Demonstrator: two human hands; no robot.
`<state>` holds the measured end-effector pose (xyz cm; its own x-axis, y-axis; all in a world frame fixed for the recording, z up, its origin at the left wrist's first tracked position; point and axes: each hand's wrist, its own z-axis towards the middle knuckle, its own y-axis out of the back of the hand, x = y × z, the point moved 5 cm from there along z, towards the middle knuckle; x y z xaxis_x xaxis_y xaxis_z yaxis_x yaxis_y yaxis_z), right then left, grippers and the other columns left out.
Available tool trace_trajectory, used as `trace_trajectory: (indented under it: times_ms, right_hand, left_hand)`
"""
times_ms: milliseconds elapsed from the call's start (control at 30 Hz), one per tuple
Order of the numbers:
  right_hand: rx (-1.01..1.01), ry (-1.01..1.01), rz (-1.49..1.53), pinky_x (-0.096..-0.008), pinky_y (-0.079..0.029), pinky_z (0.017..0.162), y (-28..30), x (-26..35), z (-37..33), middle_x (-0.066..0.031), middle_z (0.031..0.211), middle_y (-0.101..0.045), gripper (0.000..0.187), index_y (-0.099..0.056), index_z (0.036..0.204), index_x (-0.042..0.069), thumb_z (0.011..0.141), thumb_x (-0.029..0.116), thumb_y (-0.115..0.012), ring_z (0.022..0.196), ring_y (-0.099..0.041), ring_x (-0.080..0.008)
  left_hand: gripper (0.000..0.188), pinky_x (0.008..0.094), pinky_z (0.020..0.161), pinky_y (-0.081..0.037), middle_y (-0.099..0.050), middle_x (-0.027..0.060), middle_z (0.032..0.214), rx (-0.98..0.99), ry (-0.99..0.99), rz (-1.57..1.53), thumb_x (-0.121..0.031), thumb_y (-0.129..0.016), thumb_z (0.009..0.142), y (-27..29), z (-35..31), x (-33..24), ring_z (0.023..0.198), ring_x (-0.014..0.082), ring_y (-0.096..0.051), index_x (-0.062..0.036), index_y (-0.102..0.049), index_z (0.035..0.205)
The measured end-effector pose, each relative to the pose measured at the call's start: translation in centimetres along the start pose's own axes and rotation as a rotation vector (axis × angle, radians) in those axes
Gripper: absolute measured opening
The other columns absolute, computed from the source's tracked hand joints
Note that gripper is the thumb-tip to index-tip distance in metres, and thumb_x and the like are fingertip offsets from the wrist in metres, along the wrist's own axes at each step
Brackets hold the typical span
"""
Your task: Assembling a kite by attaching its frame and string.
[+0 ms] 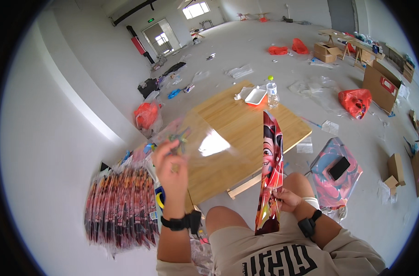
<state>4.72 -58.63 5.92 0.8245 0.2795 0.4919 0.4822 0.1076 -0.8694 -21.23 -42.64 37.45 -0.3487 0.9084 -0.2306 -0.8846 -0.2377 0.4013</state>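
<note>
My right hand [286, 200] grips a long, glossy folded sheet [272, 158] by its lower right edge. It is printed with a cartoon face in red, black and yellow, and stands nearly upright above my lap. On the left, my raised left hand [171, 168] is smeared by motion, its fingers curled on what looks like a clear plastic bag [198, 131]. The see-through film spreads over the wooden table [241, 152], and small coloured bits show by the fingertips. Left of that arm lies a row of similar printed pieces in clear wrapping [122, 207].
A white-and-red tray [256, 97] and a water bottle [272, 92] stand at the table's far edge. To my right, a black phone [339, 168] lies on a printed package [336, 184]. Cardboard boxes [326, 52], red bags [355, 102] and plastic scraps litter the floor.
</note>
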Motion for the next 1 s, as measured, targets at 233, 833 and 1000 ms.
trace_trajectory:
  times_ms: [233, 833, 1000]
  right_hand:
    - [0.032, 0.042, 0.056, -0.0473, -0.046, 0.112, -1.4, 0.8, -0.8, -0.0105, 0.14, -0.061, 0.054, -0.048, 0.146, 0.002, 0.1, 0.021, -0.066, 0.129, -0.06, -0.0285]
    - [-0.011, 0.125, 0.1, -0.0493, -0.048, 0.109, 0.0, 1.6, -1.5, -0.0123, 0.129, -0.065, 0.053, -0.049, 0.143, 0.001, 0.1, 0.026, -0.066, 0.122, -0.063, -0.0321]
    - [0.055, 0.112, 0.093, -0.0494, -0.048, 0.108, -0.6, 1.7, -1.1, -0.0133, 0.13, -0.065, 0.053, -0.049, 0.143, 0.0, 0.101, 0.028, -0.065, 0.122, -0.063, -0.032]
  left_hand:
    - [0.014, 0.0421, 0.103, -0.042, -0.05, 0.0138, 0.148, 0.059, 0.239, 0.184, 0.0, -0.075, 0.077, -6.0, -11.2, 1.3, 0.121, 0.0325, -0.052, -0.0145, -0.074, 0.078]
    - [0.021, 0.0381, 0.104, -0.045, -0.044, 0.017, 0.153, 0.193, 0.841, 0.126, -0.004, -0.072, 0.084, -12.8, -29.9, 14.1, 0.123, 0.0333, -0.058, -0.0174, -0.082, 0.097]
    - [0.02, 0.0346, 0.101, -0.05, -0.051, 0.0193, 0.146, 0.15, 0.932, -0.237, 0.0, -0.062, 0.091, -13.6, -32.5, 17.4, 0.113, 0.0286, -0.066, -0.0017, -0.078, 0.103]
